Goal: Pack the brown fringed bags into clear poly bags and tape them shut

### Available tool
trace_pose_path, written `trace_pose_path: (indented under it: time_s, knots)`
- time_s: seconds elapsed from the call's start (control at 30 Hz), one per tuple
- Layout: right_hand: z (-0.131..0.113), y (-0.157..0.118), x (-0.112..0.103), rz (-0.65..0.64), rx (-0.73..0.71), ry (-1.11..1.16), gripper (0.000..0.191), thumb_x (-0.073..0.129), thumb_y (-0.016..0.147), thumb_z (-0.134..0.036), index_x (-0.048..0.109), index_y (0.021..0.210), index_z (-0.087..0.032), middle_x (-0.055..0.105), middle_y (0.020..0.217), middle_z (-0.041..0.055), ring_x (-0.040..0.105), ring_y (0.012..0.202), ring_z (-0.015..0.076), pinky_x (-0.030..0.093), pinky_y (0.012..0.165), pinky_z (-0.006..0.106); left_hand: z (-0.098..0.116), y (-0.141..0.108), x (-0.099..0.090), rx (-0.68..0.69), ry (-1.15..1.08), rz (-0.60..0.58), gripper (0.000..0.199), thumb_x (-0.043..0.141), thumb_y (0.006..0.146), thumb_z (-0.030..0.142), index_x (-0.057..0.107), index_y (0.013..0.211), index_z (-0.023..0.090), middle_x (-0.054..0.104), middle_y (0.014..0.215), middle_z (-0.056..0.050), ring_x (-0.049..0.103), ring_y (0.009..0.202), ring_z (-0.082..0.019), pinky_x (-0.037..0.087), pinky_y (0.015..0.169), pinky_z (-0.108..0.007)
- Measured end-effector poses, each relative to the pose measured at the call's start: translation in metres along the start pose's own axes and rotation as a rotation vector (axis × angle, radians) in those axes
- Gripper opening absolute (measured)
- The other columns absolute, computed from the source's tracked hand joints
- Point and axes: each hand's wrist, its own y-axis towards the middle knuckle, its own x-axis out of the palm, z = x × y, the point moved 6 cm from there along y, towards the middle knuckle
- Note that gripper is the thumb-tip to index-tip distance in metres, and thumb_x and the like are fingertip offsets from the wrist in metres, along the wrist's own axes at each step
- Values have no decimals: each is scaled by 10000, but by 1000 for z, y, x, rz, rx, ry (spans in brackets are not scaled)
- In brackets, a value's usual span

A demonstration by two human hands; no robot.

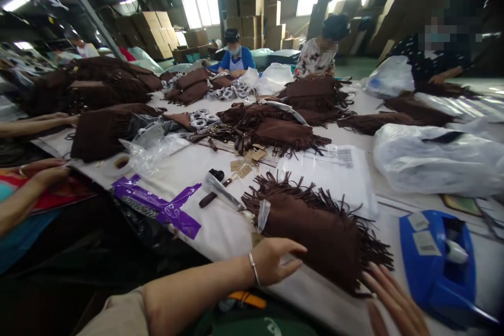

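Left hand (275,260) open at near edge of brown fringed bag (315,236); right hand (396,302) beside bag's corner, blue tape dispenser (427,273) close by.

The left hand (275,261) reaches with fingers spread, palm inward; the right hand (394,299) extends, fingers straight.

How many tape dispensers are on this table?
1: the blue tape dispenser, at the near right, beside the nearest brown fringed item. Others may be hidden.
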Motion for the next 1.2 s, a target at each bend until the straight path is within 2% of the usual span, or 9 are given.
trace_pose_path:
  time_s: [0.1, 0.27, 0.4, 0.5, 0.6, 0.77, 0.87, 0.97, 1.2]
  knots:
    - [-33, 29, 61, -166, -141, -130, 609, 473, 844, -258, 303, 1429, -238, 392, 1450, 56, 347, 1331, 290, 309, 1083, 484, -1, 5, -8, 275, 641, 13, 462, 463, 912, 263, 413, 1365, 185, 440, 1420, -101, 338, 1356, -251, 225, 1147, -470]
    - [-21, 37, 86, -198, -264, -249, 623, 331, 836, -122, 264, 1446, -230, 342, 1480, 33, 339, 1341, 239, 317, 1076, 421, -27, 17, 14, 301, 1084, 159, 385, 363, 958, 194, 447, 1331, 147, 469, 1392, -128, 446, 1287, -212, 396, 1046, -362]
    - [13, 8, 69, -230, -301, -220, 617, 297, 828, -109, 283, 1441, -183, 391, 1452, 45, 400, 1304, 211, 311, 1083, 360, -9, 19, 47, 307, 1008, 162, 384, 347, 959, 193, 452, 1313, 88, 465, 1376, -192, 460, 1272, -265, 410, 1017, -402]
    - [16, -13, 60, -245, -242, -176, 575, 326, 856, -190, 304, 1430, -165, 396, 1446, 77, 409, 1296, 258, 382, 1019, 404, 9, 13, 43, 281, 754, 72, 369, 400, 946, 229, 493, 1289, 132, 491, 1361, -164, 457, 1274, -272, 389, 1034, -406]
    - [0, -15, 52, -197, -103, -33, 552, 422, 880, -343, 357, 1399, -167, 438, 1412, 97, 418, 1281, 294, 406, 991, 437, 12, -7, 2, 180, 481, 62, 328, 418, 945, 283, 559, 1233, 217, 645, 1166, -88, 586, 1107, -208, 402, 1004, -322]
    - [-53, 28, 59, -121, 58, 181, 283, 509, 877, -416, 588, 1105, -268, 650, 1027, 35, 567, 1015, 232, 416, 946, 402, -26, -68, -68, -231, 515, 349, 274, 438, 929, 323, 673, 878, 191, 669, 816, -69, 612, 808, -205, 433, 845, -359]
    - [-85, 61, 88, -218, 86, 120, 370, 526, 841, -526, 601, 1077, -251, 630, 1020, 59, 545, 1011, 268, 405, 920, 462, -40, -88, -57, -322, 638, 319, 263, 593, 836, 416, 659, 923, 177, 636, 893, -80, 567, 896, -245, 418, 862, -406]
    - [-104, 80, 116, -224, 89, 101, 465, 576, 801, -530, 570, 1119, -191, 587, 1134, 115, 473, 1144, 325, 366, 967, 520, -40, -86, -37, -322, 720, 341, 677, 737, 662, 537, 546, 1187, 154, 583, 1068, -116, 495, 1037, -302, 381, 943, -470]
    - [-89, 49, 118, -155, 74, 434, 182, 558, 838, -324, 571, 984, -215, 546, 1211, 103, 457, 1211, 256, 406, 1005, 461, -42, -70, -28, -259, 654, 338, 660, 798, 597, 443, 527, 1144, 192, 506, 1203, -104, 387, 1219, -317, 330, 1033, -468]
